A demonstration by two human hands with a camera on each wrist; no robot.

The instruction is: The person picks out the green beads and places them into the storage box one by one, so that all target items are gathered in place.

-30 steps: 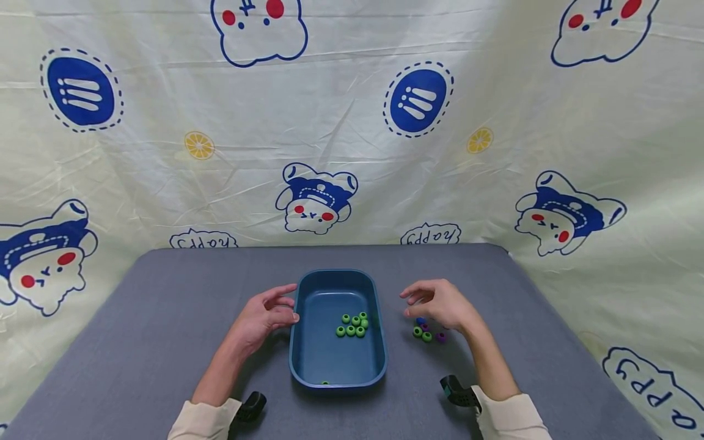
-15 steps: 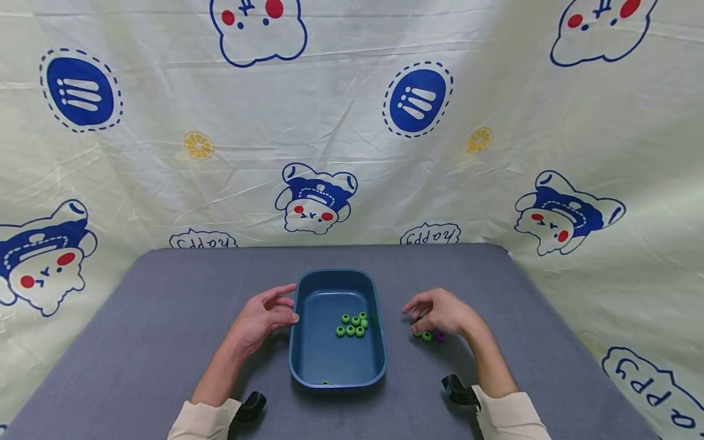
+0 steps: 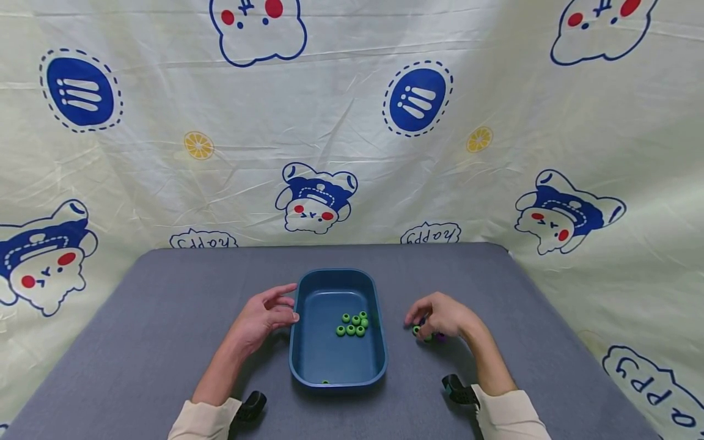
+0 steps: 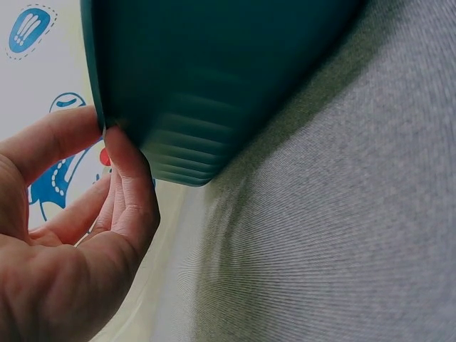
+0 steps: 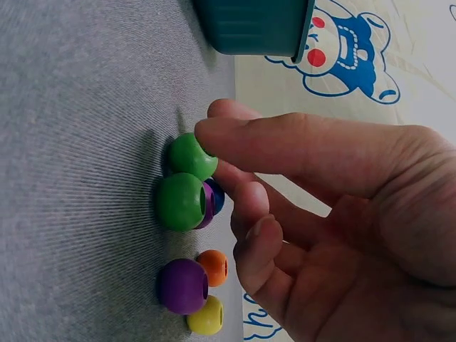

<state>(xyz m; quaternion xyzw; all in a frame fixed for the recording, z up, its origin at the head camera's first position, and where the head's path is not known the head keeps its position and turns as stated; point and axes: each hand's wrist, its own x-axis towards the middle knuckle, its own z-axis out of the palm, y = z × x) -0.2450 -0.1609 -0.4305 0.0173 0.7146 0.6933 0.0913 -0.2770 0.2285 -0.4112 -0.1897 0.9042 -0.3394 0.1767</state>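
Note:
My left hand pinches the left rim of a blue rectangular tray, with thumb and forefinger meeting at its edge in the left wrist view. My right hand is low over loose round beads on the table, right of the tray. Its thumb tip overlaps a green bead in the right wrist view, and the fingers are bent and apart. A second green bead lies beside it, with purple and blue beads partly hidden behind. Several green beads lie inside the tray.
A purple bead, an orange bead and a yellow bead lie nearer the person in the right wrist view. The grey-covered table ends at a patterned white curtain. Another green bead peeks over the tray's near rim.
My right hand has come down and toward me onto the loose beads, covering some of them. My left hand and the tray stay where they were.

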